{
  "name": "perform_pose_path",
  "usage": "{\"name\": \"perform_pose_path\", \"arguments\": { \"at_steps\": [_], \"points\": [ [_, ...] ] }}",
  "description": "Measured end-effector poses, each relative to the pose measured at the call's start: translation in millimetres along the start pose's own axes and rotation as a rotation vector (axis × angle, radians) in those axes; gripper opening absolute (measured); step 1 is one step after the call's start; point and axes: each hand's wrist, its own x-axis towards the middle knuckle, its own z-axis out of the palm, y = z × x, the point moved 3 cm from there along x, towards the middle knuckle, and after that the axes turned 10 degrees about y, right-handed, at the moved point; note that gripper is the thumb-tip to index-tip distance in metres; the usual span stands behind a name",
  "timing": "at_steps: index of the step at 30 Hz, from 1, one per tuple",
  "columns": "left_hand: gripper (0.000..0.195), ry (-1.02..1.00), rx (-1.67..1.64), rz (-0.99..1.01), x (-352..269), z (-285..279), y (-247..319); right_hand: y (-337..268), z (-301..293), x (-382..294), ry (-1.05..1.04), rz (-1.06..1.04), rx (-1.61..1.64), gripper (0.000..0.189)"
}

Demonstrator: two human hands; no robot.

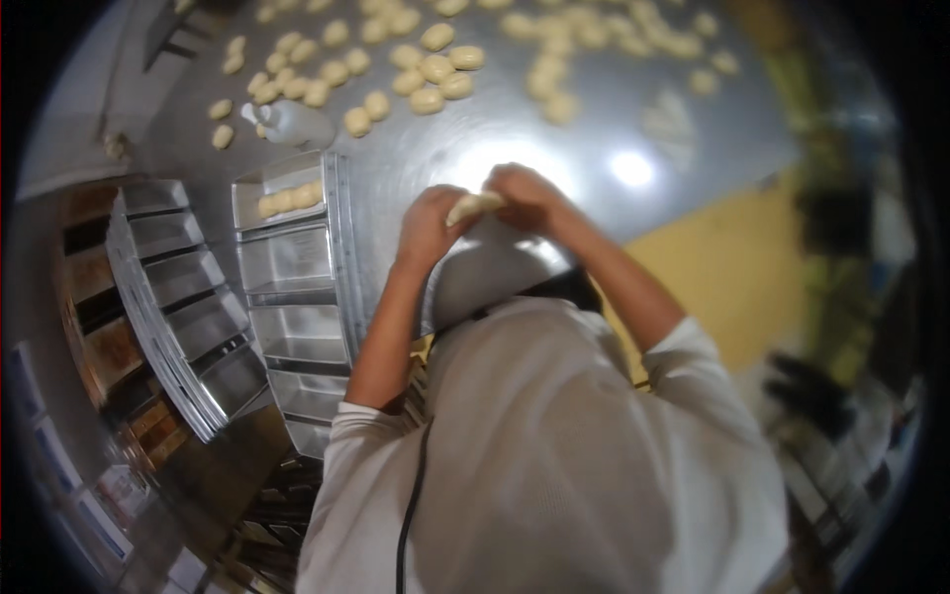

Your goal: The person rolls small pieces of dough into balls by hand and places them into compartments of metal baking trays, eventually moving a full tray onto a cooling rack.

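A pale strip of dough (475,208) is stretched between my two hands, just above the near part of the metal table. Its left end lies in the fingers of my left hand (433,226). My right hand (528,197) grips the other end, and its fingers hide part of the dough. To the left stands a strapped set of metal loaf pans (338,252). The pan farthest from me holds a row of several dough pieces (291,199) along one side; the nearer pans show bare metal insides.
Many dough balls (436,68) are spread over the far side of the metal table (393,160). A white plastic pump bottle (289,122) is behind the pans. More strapped loaf pans (185,275) are stacked at the left, beside browned ones (104,297). Yellow flooring (712,282) shows at the right.
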Motion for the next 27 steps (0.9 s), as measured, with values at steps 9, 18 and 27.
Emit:
{"name": "perform_pose_path", "arguments": {
  "at_steps": [9,18,27],
  "points": [
    [0.040,-0.066,0.096,0.006,-5,1,5,15,14,-13,0.243,-0.104,0.111,0.037],
    [0.062,0.116,0.103,0.003,-23,-10,24,124,-51,12,0.680,0.480,-0.430,0.080],
    [0.036,0.213,-0.112,-0.153,-34,-28,37,179,-62,-35,0.644,0.817,0.540,0.069]
  ]
}}
